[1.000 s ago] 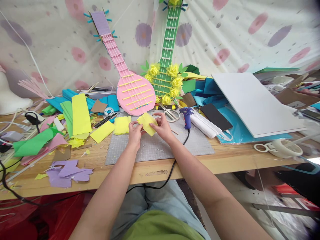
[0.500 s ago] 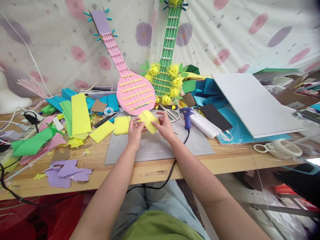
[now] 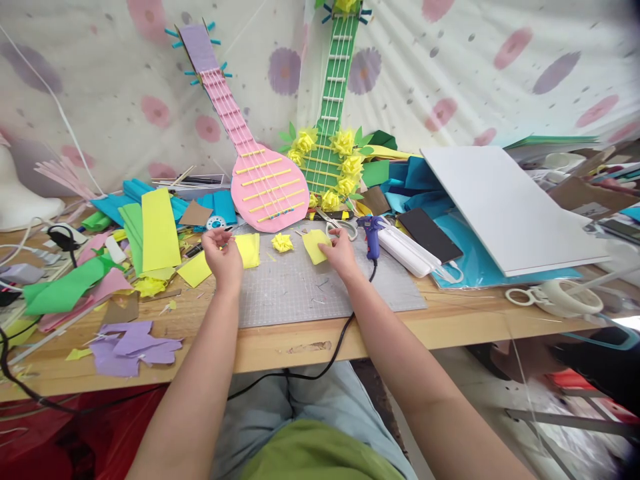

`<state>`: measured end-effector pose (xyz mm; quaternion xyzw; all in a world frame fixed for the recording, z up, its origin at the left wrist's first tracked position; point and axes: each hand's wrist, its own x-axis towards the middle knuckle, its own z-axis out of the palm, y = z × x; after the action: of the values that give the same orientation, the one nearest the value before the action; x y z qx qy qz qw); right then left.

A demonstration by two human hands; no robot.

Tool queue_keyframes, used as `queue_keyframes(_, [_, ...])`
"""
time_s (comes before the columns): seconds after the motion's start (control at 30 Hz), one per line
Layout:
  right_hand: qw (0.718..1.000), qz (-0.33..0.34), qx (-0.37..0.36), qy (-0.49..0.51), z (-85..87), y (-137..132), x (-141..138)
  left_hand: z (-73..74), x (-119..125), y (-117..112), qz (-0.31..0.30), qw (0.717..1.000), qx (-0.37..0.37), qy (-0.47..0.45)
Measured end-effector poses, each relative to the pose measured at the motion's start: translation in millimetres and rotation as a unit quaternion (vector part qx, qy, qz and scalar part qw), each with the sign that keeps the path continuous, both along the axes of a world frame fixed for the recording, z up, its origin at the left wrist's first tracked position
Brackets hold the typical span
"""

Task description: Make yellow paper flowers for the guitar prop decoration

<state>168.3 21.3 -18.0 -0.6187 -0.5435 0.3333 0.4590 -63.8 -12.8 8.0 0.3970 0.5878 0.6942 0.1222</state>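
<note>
My right hand point(image 3: 340, 252) pinches a small yellow paper square point(image 3: 315, 247) by its right edge, just above the cutting mat. My left hand point(image 3: 223, 257) is raised at the mat's left side, its fingers loosely bent and the thumb apart; no held thing shows. Behind it are a black pen point(image 3: 194, 249), partly hidden, and a stack of yellow paper squares point(image 3: 249, 250), its left part covered by the hand. Between my hands, a yellow paper flower point(image 3: 283, 243) lies on the grey cutting mat point(image 3: 295, 300).
A pink paper lute point(image 3: 270, 190) and a green one point(image 3: 325, 160) with yellow flowers lean at the back. Scissors point(image 3: 350, 230) and a blue glue gun point(image 3: 371, 237) lie right of my right hand. Paper scraps point(image 3: 137, 347) cover the left side; a white board point(image 3: 510, 207) lies right.
My hands have parted. The left let go of the yellow paper square and moved left; the right keeps it and shifted slightly right. The yellow flower on the mat is now uncovered.
</note>
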Motion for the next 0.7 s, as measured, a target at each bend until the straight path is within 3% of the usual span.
queue_keyframes(0.17, [0.999,-0.004,0.006,-0.049,4.5,-3,-4,7.5,-28,2,-0.088,0.965,-0.173,0.179])
queue_keyframes(0.23, [0.999,-0.006,0.005,-0.052,4.8,-4,-5,8.6,-27,-1,-0.137,0.925,-0.232,0.269])
queue_keyframes(0.33, [0.999,-0.009,0.001,-0.052,3.4,-3,-5,8.8,-23,-7,-0.18,0.841,-0.295,0.416])
queue_keyframes(0.4, [0.999,-0.009,0.003,-0.044,3.2,-2,-4,7.8,-21,-9,-0.186,0.814,-0.302,0.46])
queue_keyframes(0.5, [1.0,-0.003,0.001,-0.03,5.7,-4,-4,4.6,-22,-9,-0.177,0.818,-0.292,0.463])
queue_keyframes(0.7, [1.0,0.001,0.028,0.0,7.7,-6,-7,2.2,-30,-4,-0.089,0.883,-0.271,0.373])
